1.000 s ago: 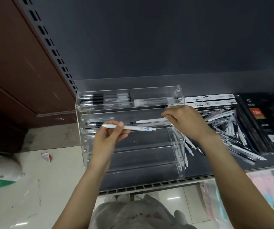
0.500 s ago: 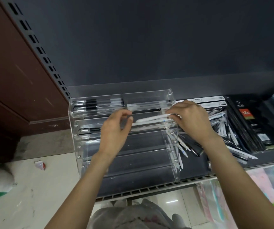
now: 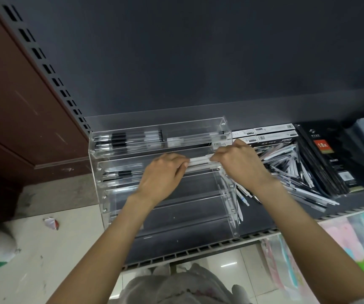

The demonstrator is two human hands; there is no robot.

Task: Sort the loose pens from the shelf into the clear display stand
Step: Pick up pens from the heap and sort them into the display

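Together, white pens [image 3: 199,160] are lying along the second tier of the clear display stand [image 3: 159,224], the left hand [image 3: 162,174] and right hand [image 3: 240,162] pinching their ends with curled fingers. Loose pens [image 3: 286,170] are sitting heaped on the shelf [image 3: 262,218] just beside the stand, against black boxes [image 3: 330,159].

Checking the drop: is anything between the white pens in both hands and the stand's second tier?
Nothing visible. Left hand and right hand hold the white pens right at the second tier, open on top.

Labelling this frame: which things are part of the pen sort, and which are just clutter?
Job: clear display stand, white pens held by left hand and right hand, loose pen pile.
Clutter: black 18K pack, crumpled wrapper on floor.
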